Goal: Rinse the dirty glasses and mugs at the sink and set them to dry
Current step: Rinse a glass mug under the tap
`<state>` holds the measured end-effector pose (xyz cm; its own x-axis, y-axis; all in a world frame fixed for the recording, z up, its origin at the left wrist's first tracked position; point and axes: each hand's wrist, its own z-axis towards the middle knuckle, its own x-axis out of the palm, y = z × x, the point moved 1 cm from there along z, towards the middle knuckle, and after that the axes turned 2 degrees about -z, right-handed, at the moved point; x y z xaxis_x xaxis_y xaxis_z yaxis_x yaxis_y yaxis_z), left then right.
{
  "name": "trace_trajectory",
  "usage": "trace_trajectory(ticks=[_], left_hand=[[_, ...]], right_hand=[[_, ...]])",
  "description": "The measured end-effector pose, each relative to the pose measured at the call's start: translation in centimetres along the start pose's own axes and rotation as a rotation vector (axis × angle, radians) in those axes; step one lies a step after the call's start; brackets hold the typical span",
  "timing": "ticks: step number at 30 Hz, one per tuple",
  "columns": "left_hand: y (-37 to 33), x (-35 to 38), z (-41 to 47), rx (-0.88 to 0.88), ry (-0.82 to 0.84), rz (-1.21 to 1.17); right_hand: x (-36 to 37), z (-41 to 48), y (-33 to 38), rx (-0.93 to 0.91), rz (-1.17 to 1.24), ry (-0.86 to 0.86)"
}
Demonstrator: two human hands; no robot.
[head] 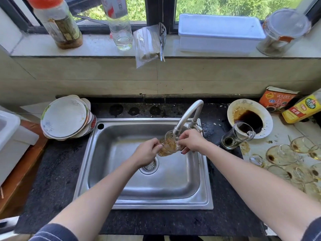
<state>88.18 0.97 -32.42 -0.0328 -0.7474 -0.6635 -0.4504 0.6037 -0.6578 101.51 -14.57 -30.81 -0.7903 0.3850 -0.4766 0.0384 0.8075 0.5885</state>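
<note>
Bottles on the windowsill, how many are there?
2. One with an orange cap stands at the left end of the windowsill; a clear, nearly empty one stands just right of it. Their tops are cut off by the picture's edge.

Both hands, left hand [147, 153] and right hand [192, 142], are holding a glass [168, 145] under the tap [188, 115], over the sink [121, 136].

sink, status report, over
Left hand and right hand both gripping glass under faucet, brownish water inside. Dirty mug waiting right. Nothing blocking.
</note>
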Motion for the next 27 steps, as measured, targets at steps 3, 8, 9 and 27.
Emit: trace_trajectory(ticks=[3, 8, 9, 27], left_hand=[[0.1, -0.7, 0.1, -0.026, 0.075, -0.096], [1.0, 0.3, -0.1, -0.152, 0.172, -0.355], [1.0, 0.5, -0.2, -0.145, 0.177, -0.363], [0.9, 1.6, 0.4, -0.129, 0.113, -0.284]], right_hand=[[0.2, -0.1, 0.0, -0.039, -0.023, 0.086], [0.7, -0.5, 1.0, -0.177, -0.323, -0.073], [0.5, -0.6, 1.0, -0.177, -0.333, -0.062], [0.3, 0.2, -0.4, -0.137, -0.26, -0.093]])
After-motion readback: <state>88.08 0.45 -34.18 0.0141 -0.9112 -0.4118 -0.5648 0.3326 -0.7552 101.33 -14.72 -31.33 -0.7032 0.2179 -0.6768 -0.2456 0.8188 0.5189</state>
